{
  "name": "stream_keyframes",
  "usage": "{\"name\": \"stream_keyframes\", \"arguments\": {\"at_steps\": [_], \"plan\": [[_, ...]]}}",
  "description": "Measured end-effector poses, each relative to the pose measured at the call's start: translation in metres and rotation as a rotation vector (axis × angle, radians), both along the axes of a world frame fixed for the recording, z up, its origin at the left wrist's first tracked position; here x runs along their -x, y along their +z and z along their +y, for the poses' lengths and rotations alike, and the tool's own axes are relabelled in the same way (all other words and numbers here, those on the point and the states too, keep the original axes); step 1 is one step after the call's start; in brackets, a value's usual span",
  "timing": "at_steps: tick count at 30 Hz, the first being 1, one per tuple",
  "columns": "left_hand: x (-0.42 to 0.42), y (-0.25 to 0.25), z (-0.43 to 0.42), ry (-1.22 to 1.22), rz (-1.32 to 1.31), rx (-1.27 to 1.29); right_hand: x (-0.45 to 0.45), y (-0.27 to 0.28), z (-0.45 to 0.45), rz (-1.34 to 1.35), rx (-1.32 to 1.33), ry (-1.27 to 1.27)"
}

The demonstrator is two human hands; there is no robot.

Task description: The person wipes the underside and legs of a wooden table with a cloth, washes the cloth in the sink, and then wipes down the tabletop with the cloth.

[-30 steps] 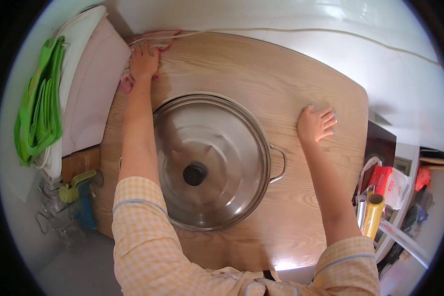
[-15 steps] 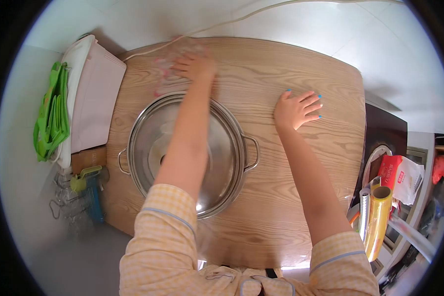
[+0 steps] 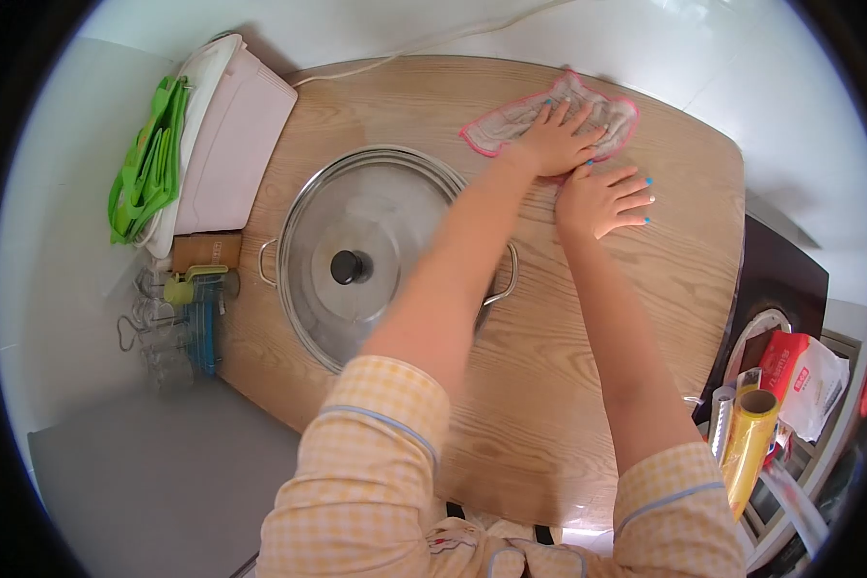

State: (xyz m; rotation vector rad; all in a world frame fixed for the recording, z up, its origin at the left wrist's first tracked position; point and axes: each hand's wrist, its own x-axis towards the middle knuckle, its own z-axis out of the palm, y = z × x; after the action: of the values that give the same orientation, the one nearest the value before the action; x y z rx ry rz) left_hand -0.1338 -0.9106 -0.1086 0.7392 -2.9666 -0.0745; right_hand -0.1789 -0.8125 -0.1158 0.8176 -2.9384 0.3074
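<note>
My left hand (image 3: 555,143) lies flat with its fingers spread on a greyish cloth with a pink edge (image 3: 618,118), at the back of the wooden table (image 3: 539,424). Just in front and to its right, my right hand (image 3: 599,200) rests palm down on the bare wood, fingers apart. The thumb of my right hand is close to my left hand. A wide steel pot with a glass lid (image 3: 308,231) and a black knob stands left of centre, partly covered by my left forearm.
At the left stand a pale pink bin (image 3: 236,144) with a green bag (image 3: 149,164) over it, a small brown box (image 3: 205,250) and a rack of glasses (image 3: 164,337). At the right are yellow film rolls (image 3: 749,443) and a red-and-white packet (image 3: 800,376). A cable runs behind the table.
My left hand has swept from the back left to the right across the table, and the cloth has moved with it. My right hand stays spread on the table, now beside my left hand.
</note>
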Motion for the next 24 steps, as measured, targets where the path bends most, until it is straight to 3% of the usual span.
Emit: {"name": "stream_keyframes", "arguments": {"at_steps": [1, 3, 6, 8, 24], "plan": [[-0.009, -0.005, -0.013, 0.001, 0.004, 0.001, 0.000, 0.005, -0.001, -0.049, 0.019, -0.003], [-0.032, -0.014, -0.039, -0.309, 0.107, -0.049, 0.000, 0.007, -0.001, -0.058, 0.015, -0.003], [-0.077, 0.012, -0.064, -0.286, -0.086, 0.011, -0.001, 0.007, -0.002, -0.064, -0.005, -0.008], [-0.112, 0.014, -0.085, -0.171, -0.172, 0.009, 0.000, 0.005, -0.002, -0.059, -0.019, -0.022], [-0.330, -0.005, -0.181, 0.432, -0.089, 0.025, -0.003, 0.005, -0.006, -0.023, -0.142, -0.057]]}}
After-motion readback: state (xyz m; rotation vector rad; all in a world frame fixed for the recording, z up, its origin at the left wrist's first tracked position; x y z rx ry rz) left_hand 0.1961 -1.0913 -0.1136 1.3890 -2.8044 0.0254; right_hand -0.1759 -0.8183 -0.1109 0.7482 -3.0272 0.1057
